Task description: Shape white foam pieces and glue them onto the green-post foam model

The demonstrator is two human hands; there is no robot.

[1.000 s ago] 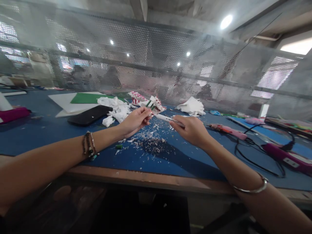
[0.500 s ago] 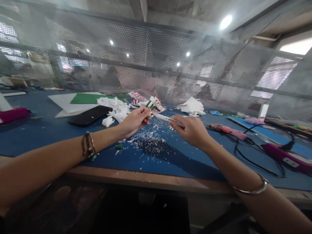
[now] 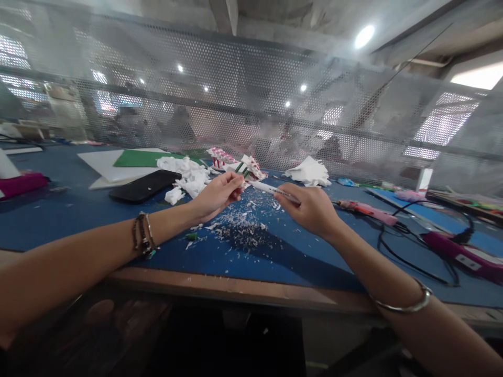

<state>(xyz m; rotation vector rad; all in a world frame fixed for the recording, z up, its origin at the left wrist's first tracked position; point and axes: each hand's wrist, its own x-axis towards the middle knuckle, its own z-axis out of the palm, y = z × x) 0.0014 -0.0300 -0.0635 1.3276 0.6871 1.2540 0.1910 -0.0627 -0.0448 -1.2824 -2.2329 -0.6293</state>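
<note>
My left hand (image 3: 217, 195) pinches a small white piece with green stripes (image 3: 240, 168) above the blue table (image 3: 58, 209). My right hand (image 3: 309, 208) is closed round a slim white pen-like tool (image 3: 271, 190), whose tip points left at that piece. Both hands hover over a scatter of white shavings (image 3: 242, 229) on the table. A beaded bracelet is on my left wrist, a metal bangle on my right.
A black phone (image 3: 144, 185), crumpled white paper (image 3: 187, 175), white and green sheets (image 3: 118, 161) and red-white paper pieces (image 3: 236, 159) lie behind. Pink glue guns (image 3: 369, 211) (image 3: 459, 251) with black cables lie to the right. Perforated mesh (image 3: 251, 104) closes the table's back.
My right hand has shifted slightly right and up with the tool. My left hand has stayed almost in place.
</note>
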